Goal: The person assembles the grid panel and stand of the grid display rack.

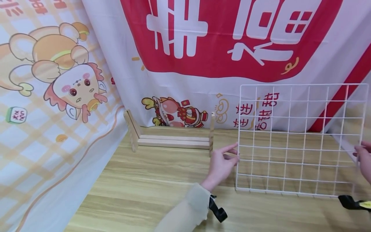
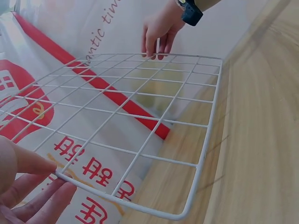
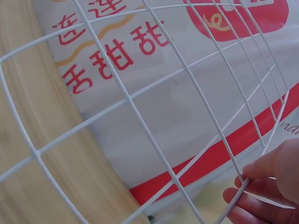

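Note:
A white wire grid panel (image 1: 287,148) stands roughly upright at the right of the head view, held between both hands. My left hand (image 1: 221,164) pinches its left edge between thumb and fingers; the left wrist view shows this grip close up at the rim. On the opposite edge my right hand (image 1: 364,159) pinches the wire, and the right wrist view shows thumb and fingers (image 3: 268,186) on either side of it. To the left of the panel, a wooden stand (image 1: 174,141) with two uprights joined by crossbars sits on the table, with neither hand on it.
The wood-grain table (image 1: 130,190) spreads under everything. A white cloth printed in red (image 1: 185,80) hangs behind it, and a checked cloth with a cartoon animal (image 1: 43,129) covers the left side. Black straps (image 1: 217,209) are on both wrists.

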